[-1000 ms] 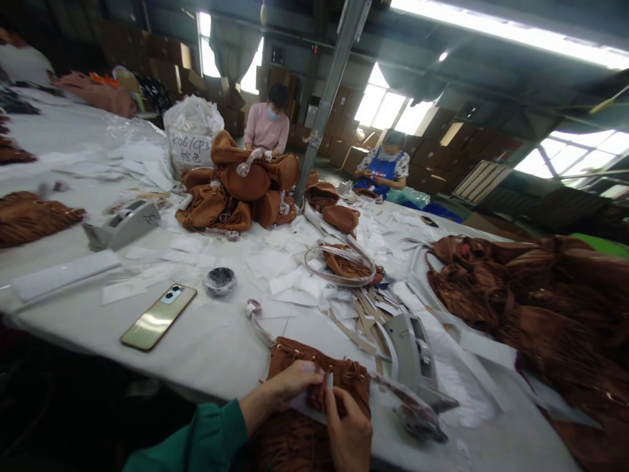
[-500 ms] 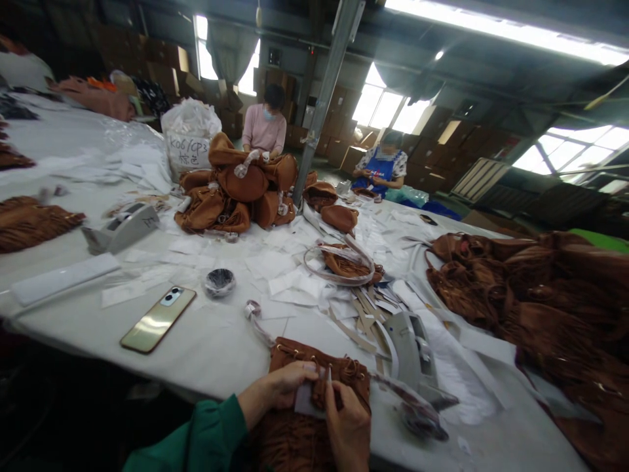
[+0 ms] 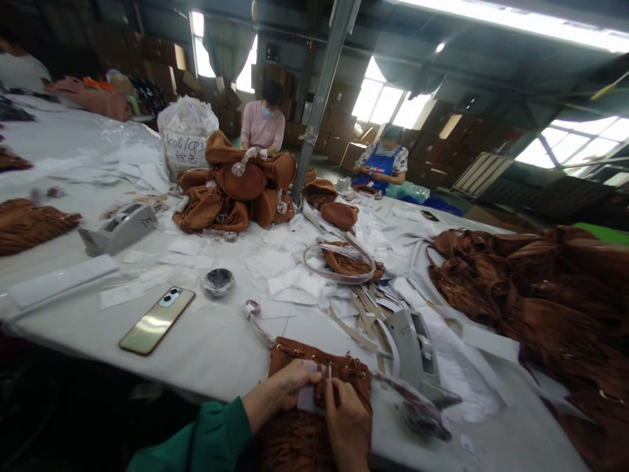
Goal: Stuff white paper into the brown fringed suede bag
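A brown fringed suede bag (image 3: 299,440) lies at the near edge of the white table (image 3: 216,351), partly hanging over it. My left hand (image 3: 285,387), in a green sleeve, pinches a small white paper piece (image 3: 307,396) against the bag's top. My right hand (image 3: 348,429) is closed on the same paper and a bit of the bag's drawstring, thumb and fingers pressed together. Both hands meet over the bag's opening.
A grey tape dispenser (image 3: 417,357) stands right of the bag, another (image 3: 120,226) at the left. A gold phone (image 3: 157,320) and a dark tape roll (image 3: 219,282) lie left. Heaps of brown bags (image 3: 540,295) (image 3: 236,187) and paper scraps surround. Two people work at the far side.
My hands have stayed on the bag, drawing the white paper slightly tighter around the drawstring. The view has shifted a little; nothing else moved.
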Motion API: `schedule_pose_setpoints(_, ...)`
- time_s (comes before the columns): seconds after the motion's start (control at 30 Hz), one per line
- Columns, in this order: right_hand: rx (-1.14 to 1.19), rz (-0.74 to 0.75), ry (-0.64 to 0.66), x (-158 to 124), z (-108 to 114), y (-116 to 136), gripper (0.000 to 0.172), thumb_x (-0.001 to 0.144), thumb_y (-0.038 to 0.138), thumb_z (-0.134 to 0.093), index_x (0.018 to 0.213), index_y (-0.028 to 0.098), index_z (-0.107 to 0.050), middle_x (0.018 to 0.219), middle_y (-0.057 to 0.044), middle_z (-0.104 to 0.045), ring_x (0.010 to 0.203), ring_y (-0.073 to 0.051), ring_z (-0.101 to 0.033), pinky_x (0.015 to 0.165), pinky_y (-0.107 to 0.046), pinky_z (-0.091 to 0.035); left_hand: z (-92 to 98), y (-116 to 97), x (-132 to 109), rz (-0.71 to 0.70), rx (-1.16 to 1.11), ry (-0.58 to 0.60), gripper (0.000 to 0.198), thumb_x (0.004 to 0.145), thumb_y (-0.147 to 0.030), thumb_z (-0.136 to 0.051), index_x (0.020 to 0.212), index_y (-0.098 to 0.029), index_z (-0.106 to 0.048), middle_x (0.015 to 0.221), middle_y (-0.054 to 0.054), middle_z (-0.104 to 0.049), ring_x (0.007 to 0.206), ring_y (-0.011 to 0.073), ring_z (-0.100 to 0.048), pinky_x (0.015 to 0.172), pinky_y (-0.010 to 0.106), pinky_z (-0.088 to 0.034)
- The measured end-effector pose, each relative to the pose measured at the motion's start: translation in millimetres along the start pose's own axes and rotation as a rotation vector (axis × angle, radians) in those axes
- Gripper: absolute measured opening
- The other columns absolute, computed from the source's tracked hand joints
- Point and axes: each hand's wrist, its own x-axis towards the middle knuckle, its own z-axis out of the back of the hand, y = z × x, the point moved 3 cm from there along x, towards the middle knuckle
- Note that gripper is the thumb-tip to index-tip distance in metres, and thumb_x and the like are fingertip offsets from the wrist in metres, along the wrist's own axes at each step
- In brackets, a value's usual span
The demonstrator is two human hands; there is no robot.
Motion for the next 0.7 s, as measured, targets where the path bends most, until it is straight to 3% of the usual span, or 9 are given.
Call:
schedule_pose_setpoints(0.3,-0.123,0.23,-0.028,-3.2,4.9,9.8,0.035,0.099,0.025,-0.036,0.075,0.018,-0.061,0.062,-0.002,-0.058,0.059,-0.014,-0.057,0.061,-0.026,-0.04,4.9,7.1,5.4,-0.196,0.282,-0.161,0.012,0.061,-0.019,-0.066,0.06,-0.015,-0.055,0.053,-0.004,-0.052,0.051,0.0113,-0.046,0.054,0.025,-0.035)
schedule_pose_setpoints(0.5,-0.129,0.264,0.008,-6.4,1.8,8.8,0.033,0.099,0.021,-0.036,0.079,0.017,-0.062,0.064,-0.003,-0.058,0.06,-0.014,-0.057,0.059,-0.026,-0.042,12.0,10.6,7.9,-0.324,0.474,-0.26,0.013,0.064,-0.014,-0.06,0.058,-0.017,-0.049,0.056,-0.005,-0.045,0.056,0.0108,-0.039,0.055,0.024,-0.03)
schedule_pose_setpoints(0.7,-0.044,0.269,0.0,-6.7,1.1,12.4,0.035,0.099,0.023,-0.034,0.083,0.018,-0.064,0.066,-0.003,-0.058,0.059,-0.014,-0.057,0.058,-0.024,-0.044,11.0,11.1,1.3,-0.407,0.587,-0.273,0.021,0.08,-0.025,-0.05,0.06,-0.019,-0.045,0.061,-0.004,-0.044,0.062,0.0129,-0.039,0.06,0.027,-0.03)
